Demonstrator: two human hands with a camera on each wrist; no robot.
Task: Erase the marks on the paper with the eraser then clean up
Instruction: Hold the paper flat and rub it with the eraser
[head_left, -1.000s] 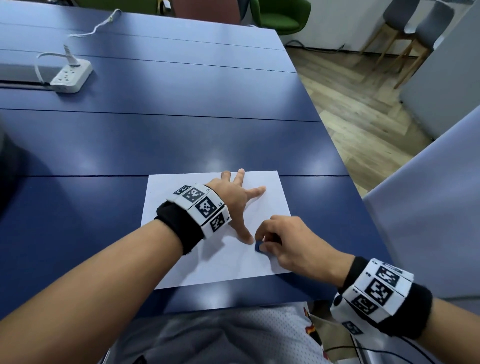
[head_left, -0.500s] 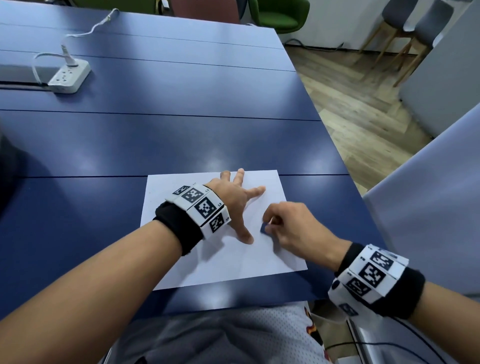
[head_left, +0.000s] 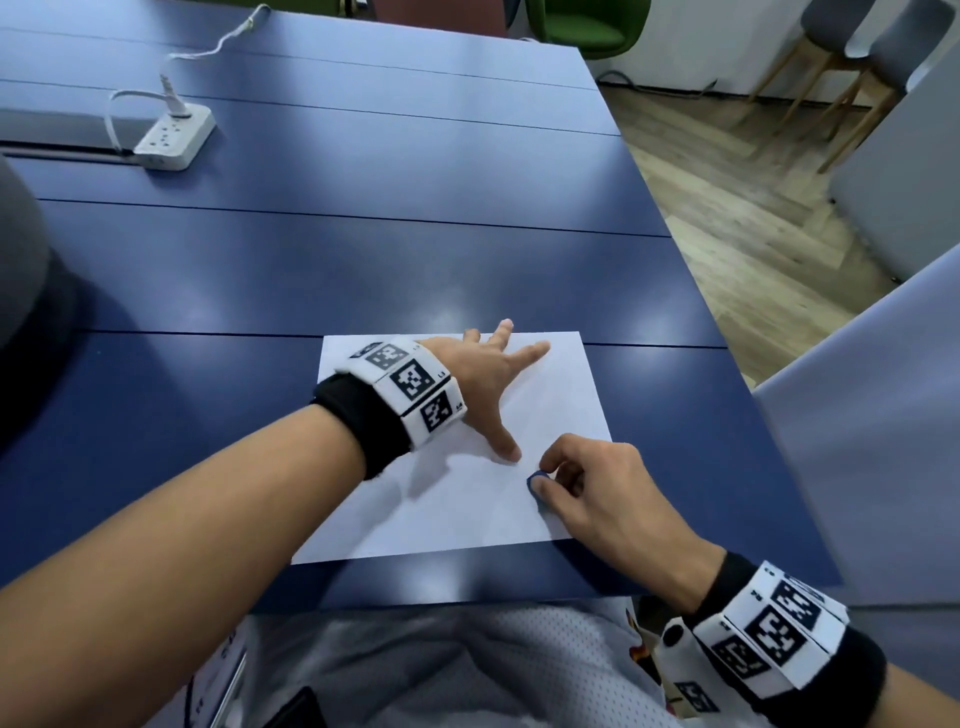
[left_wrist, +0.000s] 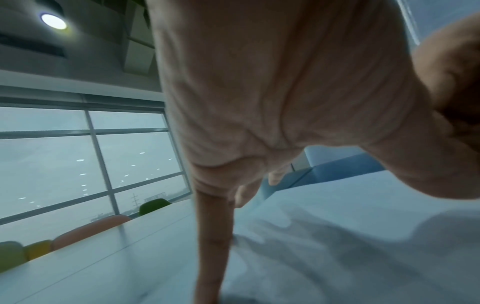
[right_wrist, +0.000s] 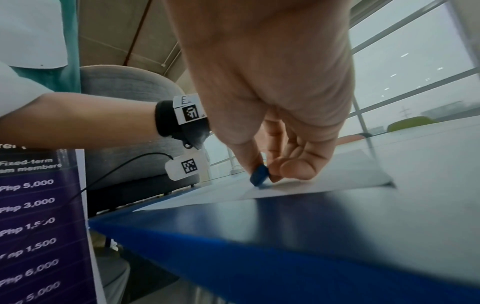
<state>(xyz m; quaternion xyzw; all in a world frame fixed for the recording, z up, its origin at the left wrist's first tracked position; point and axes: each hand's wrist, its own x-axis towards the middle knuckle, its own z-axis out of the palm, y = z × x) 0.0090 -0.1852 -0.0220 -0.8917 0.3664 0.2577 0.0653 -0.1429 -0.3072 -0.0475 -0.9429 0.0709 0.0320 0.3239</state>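
A white sheet of paper (head_left: 457, 509) lies on the blue table (head_left: 363, 249) near its front edge. My left hand (head_left: 493, 384) lies flat on the sheet's upper half with fingers spread, thumb tip pressing down near the middle. My right hand (head_left: 550, 478) pinches a small dark blue eraser (head_left: 535, 479) between thumb and forefinger, its lower end touching the paper near the right edge. The right wrist view shows the eraser (right_wrist: 259, 174) tilted, tip on the paper (right_wrist: 298, 187). No pencil marks can be made out on the sheet.
A white power strip (head_left: 174, 135) with a plugged cable sits at the far left of the table. The table's right edge (head_left: 727, 395) drops to a wooden floor. A grey panel (head_left: 872, 467) stands close on the right. Chairs stand beyond the table's far end.
My right hand with the eraser moved away across the paper and has come back toward me again, a rubbing stroke. The left hand has stayed pressed on the sheet.
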